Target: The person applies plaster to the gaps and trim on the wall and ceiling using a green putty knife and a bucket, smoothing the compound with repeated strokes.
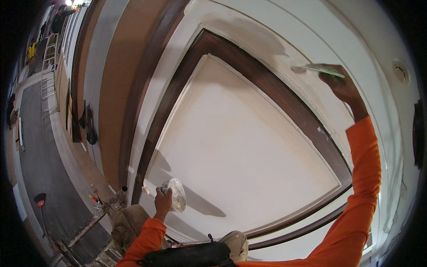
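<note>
Fingers closed, your right hand (340,85) grasped the green tool (328,70) over the pale band (311,89); your left hand (163,203) gripped the white-smeared container (179,198). Light, even strokes beside the dark frame (267,79) seemed best.

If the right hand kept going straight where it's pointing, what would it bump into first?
Probably the pale wall strip beside the dark frame, where its tool points; depth is unclear.
</note>
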Available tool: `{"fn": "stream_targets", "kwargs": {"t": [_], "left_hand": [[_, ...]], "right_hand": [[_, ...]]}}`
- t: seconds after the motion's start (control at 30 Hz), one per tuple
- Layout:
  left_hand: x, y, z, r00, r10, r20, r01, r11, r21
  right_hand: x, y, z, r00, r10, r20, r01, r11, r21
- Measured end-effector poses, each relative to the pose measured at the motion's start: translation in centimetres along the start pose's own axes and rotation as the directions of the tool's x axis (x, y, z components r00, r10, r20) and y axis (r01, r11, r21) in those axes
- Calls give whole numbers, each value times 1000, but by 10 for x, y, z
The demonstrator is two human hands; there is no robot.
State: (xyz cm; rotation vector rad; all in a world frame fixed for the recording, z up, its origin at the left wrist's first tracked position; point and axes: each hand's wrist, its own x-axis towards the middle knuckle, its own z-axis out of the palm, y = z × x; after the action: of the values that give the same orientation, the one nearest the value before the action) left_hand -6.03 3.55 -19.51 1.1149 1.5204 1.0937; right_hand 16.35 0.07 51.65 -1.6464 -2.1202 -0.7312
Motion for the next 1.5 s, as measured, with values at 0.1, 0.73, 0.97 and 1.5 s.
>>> {"fn": "stream_targets", "kwargs": {"t": [0.1, 0.73, 0.97, 1.5], "left_hand": [[-9, 10, -1, 1000, 27, 6, -27, 1000, 11], [-6, -2, 35, 998, 34, 56, -34, 999, 8], [-2, 6, 28, 1000, 24, 6, -24, 999, 29], [-19, 3, 57, 993, 37, 115, -46, 996, 74]], "right_hand": [[25, -26, 17, 869, -468, 159, 485, 871, -84], [-26, 24, -10, 774, -374, 510, 597, 699, -393], [25, -18, 14, 742, -534, 405, 607, 791, -70], [188, -118, 145, 775, -510, 372, 631, 643, -434]]}}
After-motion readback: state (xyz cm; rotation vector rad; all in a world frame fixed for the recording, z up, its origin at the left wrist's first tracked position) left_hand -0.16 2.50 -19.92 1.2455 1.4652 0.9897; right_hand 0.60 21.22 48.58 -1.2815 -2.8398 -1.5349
